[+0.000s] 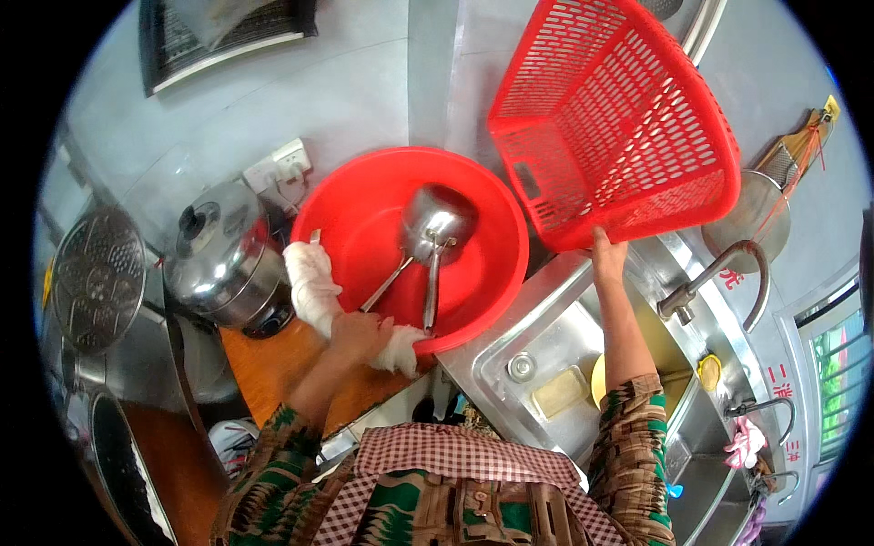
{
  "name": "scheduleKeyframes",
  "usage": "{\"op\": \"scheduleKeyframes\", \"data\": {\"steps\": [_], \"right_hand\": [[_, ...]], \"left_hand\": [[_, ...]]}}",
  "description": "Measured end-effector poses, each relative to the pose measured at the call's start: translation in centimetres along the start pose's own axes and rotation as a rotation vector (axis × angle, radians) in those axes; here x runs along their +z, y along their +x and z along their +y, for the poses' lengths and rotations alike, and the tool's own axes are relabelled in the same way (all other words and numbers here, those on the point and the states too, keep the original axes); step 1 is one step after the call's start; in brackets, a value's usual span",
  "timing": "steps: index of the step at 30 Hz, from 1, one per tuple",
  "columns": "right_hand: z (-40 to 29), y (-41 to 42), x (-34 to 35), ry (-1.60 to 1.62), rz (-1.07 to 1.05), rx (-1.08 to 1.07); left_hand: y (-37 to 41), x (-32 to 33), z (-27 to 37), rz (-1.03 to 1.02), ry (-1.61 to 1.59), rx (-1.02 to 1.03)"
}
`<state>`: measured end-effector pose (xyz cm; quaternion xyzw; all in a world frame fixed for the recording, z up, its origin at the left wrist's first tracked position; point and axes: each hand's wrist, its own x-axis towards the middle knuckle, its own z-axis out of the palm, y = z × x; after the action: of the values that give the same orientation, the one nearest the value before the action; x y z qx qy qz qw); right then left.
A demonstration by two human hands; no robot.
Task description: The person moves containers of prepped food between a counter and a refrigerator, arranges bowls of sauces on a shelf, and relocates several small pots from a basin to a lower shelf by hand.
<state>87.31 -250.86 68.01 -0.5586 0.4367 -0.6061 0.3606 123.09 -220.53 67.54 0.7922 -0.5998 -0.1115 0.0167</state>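
Note:
A red plastic tub lies in front of me, with a metal ladle or small saucepan and another long handle resting in it. A white cloth is draped over the tub's near left rim. My left hand rests on the cloth at that rim; its fingers are partly hidden, so its grip is unclear. My right hand grips the lower edge of a red perforated plastic basket, which is tilted up to the right of the tub with its inside showing.
A steel-lidded electric cooker stands left of the tub on a wooden surface, near a wall socket. To the right is a steel sink with a curved faucet. A round strainer is at the far left.

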Motion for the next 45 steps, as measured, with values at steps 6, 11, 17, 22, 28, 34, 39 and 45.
{"op": "scheduleKeyframes", "data": {"steps": [6, 11, 17, 22, 28, 34, 39, 45], "right_hand": [[1.9, 1.0, 2.0, -0.01, -0.127, 0.359], [1.2, 1.7, 3.4, -0.09, -0.223, 0.676], [-1.0, 2.0, 6.3, -0.227, -0.256, 0.683], [-2.8, -2.6, 7.3, -0.189, 0.083, 0.001], [-1.7, -17.3, 18.9, -0.029, -0.664, 0.946], [-4.3, -17.5, 21.0, 0.167, -0.58, 0.964], [-10.2, -14.4, 15.5, 0.219, -0.674, 0.743], [-20.3, -16.7, 5.2, 0.549, -0.608, 0.309]], "left_hand": [[0.3, -0.4, -1.5, -0.124, -0.109, 0.046], [5.6, -4.0, -2.5, -0.23, -0.337, 0.147], [14.1, 0.5, -5.5, -0.19, -0.015, 0.083], [15.9, 3.6, -4.7, -0.512, 0.038, 0.027], [17.8, 9.6, -6.8, -0.427, 0.038, 0.016], [17.9, 5.1, -5.3, -0.232, -0.194, -0.115], [16.1, 1.3, -4.8, -0.006, -0.218, -0.139], [12.2, -7.3, -2.7, 0.489, -0.199, 0.312]]}}
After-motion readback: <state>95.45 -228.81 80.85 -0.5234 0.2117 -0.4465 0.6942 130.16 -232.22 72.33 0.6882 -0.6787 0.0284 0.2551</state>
